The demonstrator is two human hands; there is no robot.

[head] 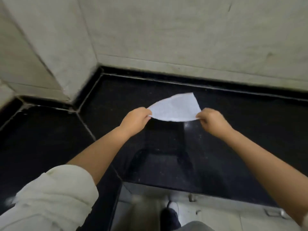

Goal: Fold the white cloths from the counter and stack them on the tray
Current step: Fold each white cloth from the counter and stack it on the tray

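Both hands out over the black counter in the tiled corner, left hand at nine o'clock, right hand at three. Pinching one white cloth by its near corners, far corner pointing to twelve o'clock. Pale rolled sleeve at seven o'clock.

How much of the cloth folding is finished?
Nothing shows as finished: no tray or folded stack is in view. Right now the left hand and right hand each pinch an end of one white cloth above the black counter. Left: fold it, then stack it on the tray.
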